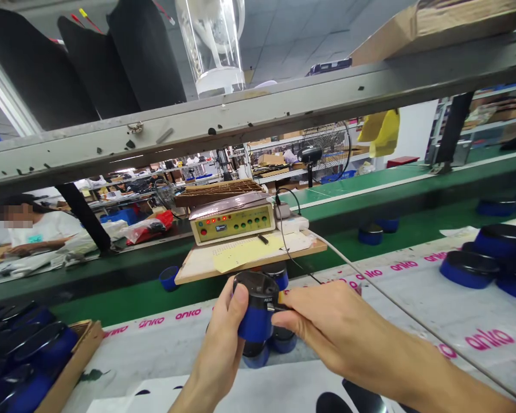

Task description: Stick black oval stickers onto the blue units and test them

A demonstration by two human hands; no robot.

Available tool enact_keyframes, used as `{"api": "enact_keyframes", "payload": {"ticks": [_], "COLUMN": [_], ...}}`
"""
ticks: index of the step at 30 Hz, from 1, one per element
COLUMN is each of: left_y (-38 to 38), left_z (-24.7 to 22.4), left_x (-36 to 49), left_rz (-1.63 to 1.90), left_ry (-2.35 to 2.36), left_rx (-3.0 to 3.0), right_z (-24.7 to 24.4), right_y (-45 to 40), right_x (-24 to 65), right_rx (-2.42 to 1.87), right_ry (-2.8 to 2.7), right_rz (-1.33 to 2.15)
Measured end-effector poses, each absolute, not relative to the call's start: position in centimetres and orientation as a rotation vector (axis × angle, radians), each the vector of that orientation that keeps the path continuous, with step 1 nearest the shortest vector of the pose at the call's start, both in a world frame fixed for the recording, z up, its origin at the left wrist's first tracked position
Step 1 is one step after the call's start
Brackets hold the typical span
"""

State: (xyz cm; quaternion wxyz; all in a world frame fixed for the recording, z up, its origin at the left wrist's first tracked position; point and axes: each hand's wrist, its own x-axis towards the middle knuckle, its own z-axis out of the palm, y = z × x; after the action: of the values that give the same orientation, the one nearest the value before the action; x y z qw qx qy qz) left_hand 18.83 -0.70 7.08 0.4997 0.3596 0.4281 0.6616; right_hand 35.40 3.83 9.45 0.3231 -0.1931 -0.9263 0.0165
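My left hand (226,330) is wrapped round a round device (255,321) with a glossy black top and a blue body, tilted so its side port faces right. At that port, my right hand (327,321) pinches a black cable plug (277,308), whose metal tip is at the opening. More blue and black devices (284,341) stand just behind and below the held one. Beyond them a tester box (232,223) with red lights and a small display rests on a wooden board (198,267), with a yellow paper (245,258) and a black pen.
A cardboard box (79,367) of blue devices stands at the left; more devices (470,268) are stacked at the right. A metal shelf beam (258,117) crosses overhead. A grey cable (395,295) runs across the right. A person (43,226) sits at the far left.
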Motion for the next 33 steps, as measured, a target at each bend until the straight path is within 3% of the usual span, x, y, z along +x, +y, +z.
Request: {"api": "enact_keyframes", "payload": {"ticks": [10, 14, 17, 24, 33], "left_y": [-1.0, -0.9, -0.9, -2.2, -2.9], "left_z": [5.7, 5.7, 6.5, 8.4, 9.0], "left_x": [18.6, 18.0, 17.4, 17.3, 16.8], "left_rz": [1.759, 1.749, 1.776, 1.851, 1.602], "left_ry": [1.502, 1.575, 1.729, 1.399, 1.456], "left_rx": [1.594, 1.836, 2.333, 3.312, 3.395], "right_z": [9.4, 9.3, 8.9, 7.4, 7.2], "right_y": [2.6, 4.1, 5.2, 6.0, 6.3], "right_x": [35.1, 35.0, 35.0, 34.1, 34.0], "right_rx": [-0.847, -0.73, -0.65, -0.42, -0.297], "right_ry": [-2.426, -2.395, -2.383, -2.284, -2.272], "right_rz": [0.135, 0.42, 0.578, 0.538, 0.172]}}
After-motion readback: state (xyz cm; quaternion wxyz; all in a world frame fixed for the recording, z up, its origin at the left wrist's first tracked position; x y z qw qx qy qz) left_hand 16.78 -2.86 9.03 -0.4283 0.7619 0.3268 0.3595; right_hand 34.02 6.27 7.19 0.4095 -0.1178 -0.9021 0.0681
